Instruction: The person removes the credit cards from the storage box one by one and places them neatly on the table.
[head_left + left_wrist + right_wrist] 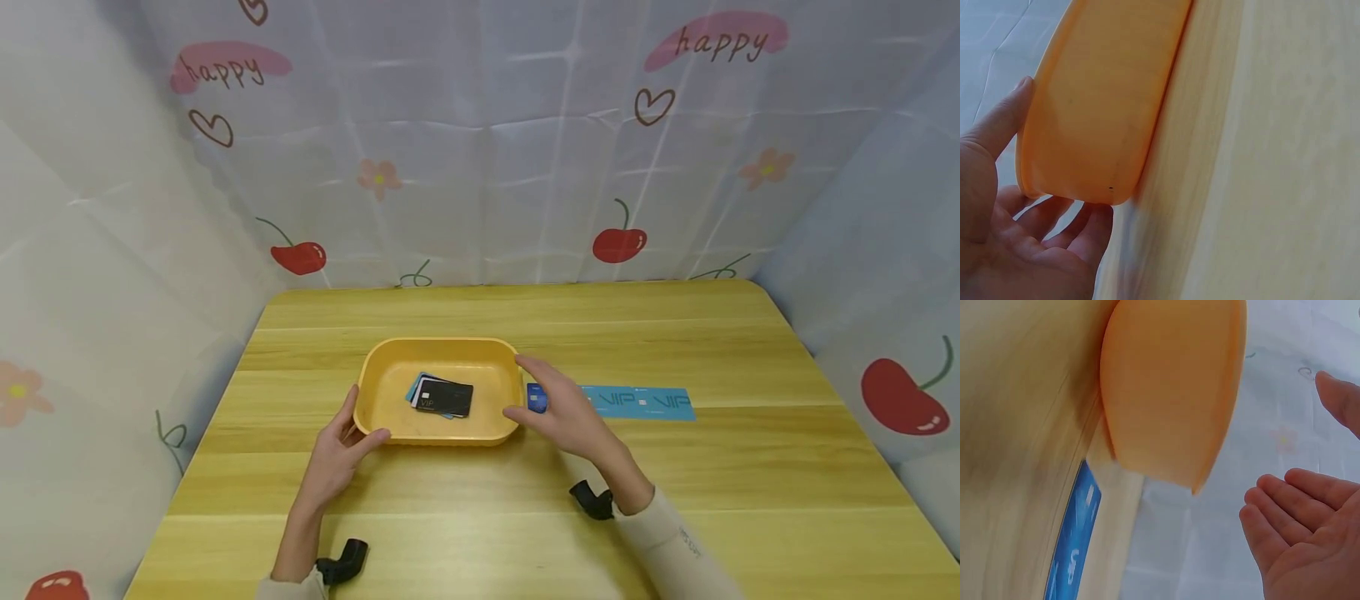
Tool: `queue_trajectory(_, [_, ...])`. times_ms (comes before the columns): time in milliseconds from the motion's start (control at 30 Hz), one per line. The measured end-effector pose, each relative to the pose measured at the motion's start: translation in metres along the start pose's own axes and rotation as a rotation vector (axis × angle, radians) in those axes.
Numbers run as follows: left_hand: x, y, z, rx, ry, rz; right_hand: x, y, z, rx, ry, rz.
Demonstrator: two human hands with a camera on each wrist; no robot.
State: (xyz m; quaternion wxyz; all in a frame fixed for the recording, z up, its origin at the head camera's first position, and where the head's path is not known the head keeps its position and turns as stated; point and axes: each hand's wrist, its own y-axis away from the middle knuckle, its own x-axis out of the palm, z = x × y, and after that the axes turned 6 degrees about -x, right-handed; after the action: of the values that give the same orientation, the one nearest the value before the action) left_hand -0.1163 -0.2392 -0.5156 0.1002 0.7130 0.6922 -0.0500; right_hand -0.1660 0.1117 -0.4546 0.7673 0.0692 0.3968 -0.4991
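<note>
1. I'm facing a small curtained-off nook [97, 150]; home or studio, I can't tell which.
2. Creased, pale hangings [480, 200] enclose it at the back and both sides, printed with cherries [618, 245], flowers [379, 177] and the word "happy" [722, 42].
3. A wood-grain counter [465, 517] with rounded far corners fills it.

Yellow tray [487, 402] blocks between the hands [332, 462] [567, 414] — passable above.

pale wooden table [750, 483]; white curtain [483, 158] behind it, printed with red cherries [619, 246]
</note>
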Motion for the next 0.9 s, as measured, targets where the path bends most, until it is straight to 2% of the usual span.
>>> queue_trajectory(267, [-0.001,0.001,0.001,0.01,0.006,0.002,0.021,-0.016,0.01,0.011,-0.097,0.068])
queue_trajectory(600, [0.0,0.001,0.004,0.013,0.032,0.015,0.049,-0.036,0.017,-0.02,-0.106,0.144])
queue_trajectory(767, [0.0,0.001,0.003,0.007,0.025,0.012,0.055,-0.047,0.018,-0.003,-0.18,0.202])
queue_trajectory(900, [0.0,0.001,0.002,0.005,0.019,0.009,0.06,-0.058,0.016,0.012,-0.198,0.238])
